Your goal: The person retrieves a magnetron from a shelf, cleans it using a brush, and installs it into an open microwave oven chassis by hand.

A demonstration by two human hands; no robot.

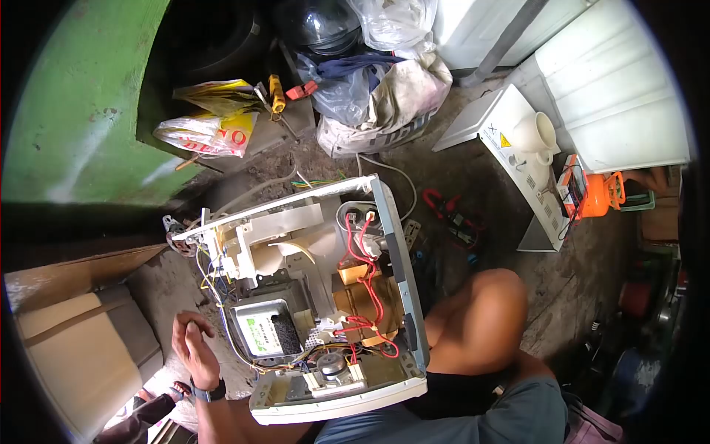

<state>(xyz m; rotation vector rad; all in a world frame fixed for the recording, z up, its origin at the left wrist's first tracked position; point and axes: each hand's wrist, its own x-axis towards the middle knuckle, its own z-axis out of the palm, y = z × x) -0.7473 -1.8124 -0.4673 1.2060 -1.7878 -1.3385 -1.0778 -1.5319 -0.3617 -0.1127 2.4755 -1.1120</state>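
A microwave oven with its cover off (340, 288) rests tilted in front of me, close against my lap. Its inside faces up. I can see a transformer with a white and green label (259, 329), red wires (367, 285) running along the right side, and a round metal part (333, 364) near the lower edge. My left hand (196, 348), with a dark watch on the wrist, is raised beside the oven's left side. Its fingers are loosely bent and apart from the oven, with nothing visible in them. My right hand is out of sight; the oven may hide it.
A white metal cover (529, 177) with a warning label stands to the right, near a cream cup (534, 133) and an orange object (595, 196). A red and black clamp meter (455, 218) lies on the floor. Cardboard boxes (81, 355) are on the left, bags (384, 103) behind.
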